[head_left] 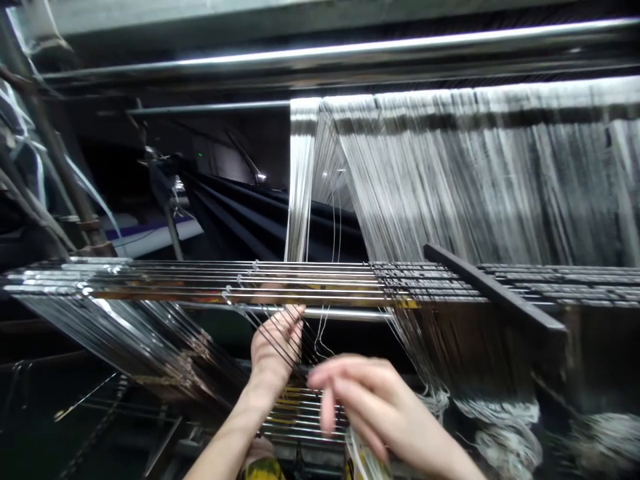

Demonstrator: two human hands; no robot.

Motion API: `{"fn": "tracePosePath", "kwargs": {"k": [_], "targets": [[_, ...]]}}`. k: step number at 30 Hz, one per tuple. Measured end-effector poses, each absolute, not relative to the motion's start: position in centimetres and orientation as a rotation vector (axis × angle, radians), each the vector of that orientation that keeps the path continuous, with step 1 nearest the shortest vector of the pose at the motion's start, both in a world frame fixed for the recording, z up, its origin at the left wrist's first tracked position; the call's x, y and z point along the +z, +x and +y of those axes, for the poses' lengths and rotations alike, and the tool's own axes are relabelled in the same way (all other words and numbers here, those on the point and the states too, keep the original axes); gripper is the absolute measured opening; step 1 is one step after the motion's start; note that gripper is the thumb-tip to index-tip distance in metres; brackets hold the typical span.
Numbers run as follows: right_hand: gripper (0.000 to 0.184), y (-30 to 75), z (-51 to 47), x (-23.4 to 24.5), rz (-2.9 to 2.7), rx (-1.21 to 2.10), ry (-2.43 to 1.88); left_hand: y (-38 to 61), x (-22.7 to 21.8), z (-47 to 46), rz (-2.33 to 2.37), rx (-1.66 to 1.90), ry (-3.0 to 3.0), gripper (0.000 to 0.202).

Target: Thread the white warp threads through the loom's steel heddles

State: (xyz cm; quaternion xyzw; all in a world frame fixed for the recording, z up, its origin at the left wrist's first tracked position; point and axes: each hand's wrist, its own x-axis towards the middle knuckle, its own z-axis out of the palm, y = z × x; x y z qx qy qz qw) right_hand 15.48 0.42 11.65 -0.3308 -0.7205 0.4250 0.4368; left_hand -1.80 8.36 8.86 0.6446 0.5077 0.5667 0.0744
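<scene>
My left hand [274,343] reaches up behind several thin dark heddles [280,337]. Its fingers are closed at the lower end of a taut bundle of white threads [301,180], partly hidden by the metal heddle bars [310,283]. Lower and to the right, my right hand [373,397] is blurred by motion, its fingertips close to the heddles. Whether it pinches anything does not show. Two loose threads [336,227] hang down between the bundle and the wide sheet of threads [450,180], curling near my right fingertips.
A dark flat bar [495,287] lies slanted across the heddle bars at right. Packed heddles [150,340] hang at left. Knotted white yarn ends [507,447] dangle at lower right. A shiny roller [350,57] spans the top, and dark cloth [240,207] stretches behind.
</scene>
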Motion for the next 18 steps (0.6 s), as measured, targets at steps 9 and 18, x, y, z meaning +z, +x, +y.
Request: {"fn": "tracePosePath", "kwargs": {"k": [9, 18], "targets": [[0.025, 10.1, 10.6, 11.1, -1.422, 1.167, -1.119, -2.4, 8.3, 7.9, 1.758, 1.735, 2.334, 0.024], [0.04, 13.4, 9.0, 9.8, -1.422, 0.943, -1.062, -0.9, 7.9, 7.9, 1.765, 1.749, 2.536, 0.027]]}}
